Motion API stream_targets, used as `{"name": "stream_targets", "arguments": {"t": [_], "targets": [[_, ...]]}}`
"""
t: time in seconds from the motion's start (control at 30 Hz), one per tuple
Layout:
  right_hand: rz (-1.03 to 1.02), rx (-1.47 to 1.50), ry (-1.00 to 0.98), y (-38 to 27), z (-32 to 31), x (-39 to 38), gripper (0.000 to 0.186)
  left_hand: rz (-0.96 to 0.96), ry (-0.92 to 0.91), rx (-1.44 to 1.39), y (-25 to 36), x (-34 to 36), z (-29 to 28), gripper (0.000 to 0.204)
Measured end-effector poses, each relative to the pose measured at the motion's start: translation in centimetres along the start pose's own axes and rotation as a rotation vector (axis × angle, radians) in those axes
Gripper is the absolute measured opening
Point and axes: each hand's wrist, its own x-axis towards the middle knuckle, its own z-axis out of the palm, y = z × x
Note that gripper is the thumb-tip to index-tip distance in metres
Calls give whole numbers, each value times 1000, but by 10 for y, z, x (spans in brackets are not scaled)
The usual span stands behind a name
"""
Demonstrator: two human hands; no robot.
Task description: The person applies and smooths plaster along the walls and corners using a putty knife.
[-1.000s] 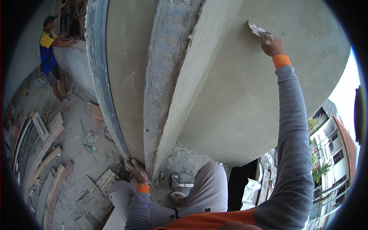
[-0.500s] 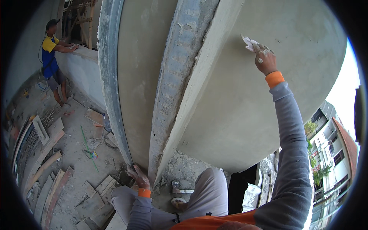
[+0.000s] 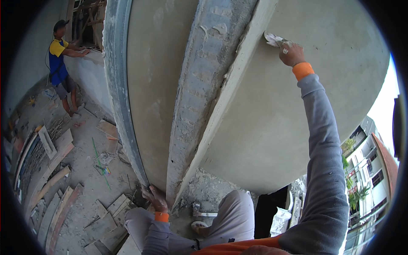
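My right hand (image 3: 291,53), arm stretched up, is closed on a crumpled whitish piece (image 3: 273,40), perhaps paper or cloth. That piece lies against the smooth, damp-looking grey plaster (image 3: 272,114), close to the inner corner beside a raised plaster ridge (image 3: 231,80). White smears mark my knuckles. Low down, my left hand (image 3: 156,199) touches the bottom end of a curved grey edge strip (image 3: 117,72), fingers stretched and apart. Between the strip and the ridge runs a rough grey band (image 3: 197,80) with plaster dabs on it.
A person in a blue and yellow shirt (image 3: 59,59) stands by a low wall (image 3: 87,76) at the far left. Boards (image 3: 59,148) and debris litter the floor. A trowel-like tool (image 3: 204,212) lies near my foot (image 3: 199,226). A dark opening (image 3: 270,212) and a whitish bag (image 3: 279,221) are at lower right.
My right hand has moved slightly left and up along the plaster with the whitish piece, now nearer the corner. My left hand stays at the strip's lower end. The view has shifted slightly.
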Motion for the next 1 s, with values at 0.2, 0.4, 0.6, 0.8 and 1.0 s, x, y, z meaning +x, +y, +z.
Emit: {"name": "stream_targets", "arguments": {"t": [0.2, 0.4, 0.6, 0.8, 1.0], "targets": [[-141, 86, 56, -20, 28, -53, 29, -79, -71, -11, -12, 3, -2, 62], [196, -178, 269, 123, -43, 1, 35, -115, -76, 3, -15, 0, -3, 66], [261, -72, 144, 161, -37, 11, 39, -96, -90, 40, -17, -1, -3, 71], [10, 33, 159, 51, 40, -70, 35, -94, -73, 75, -7, 1, -5, 72], [-119, 101, 182, -19, 109, -153, 33, -116, -67, 0, -2, 1, 2, 63]]}}
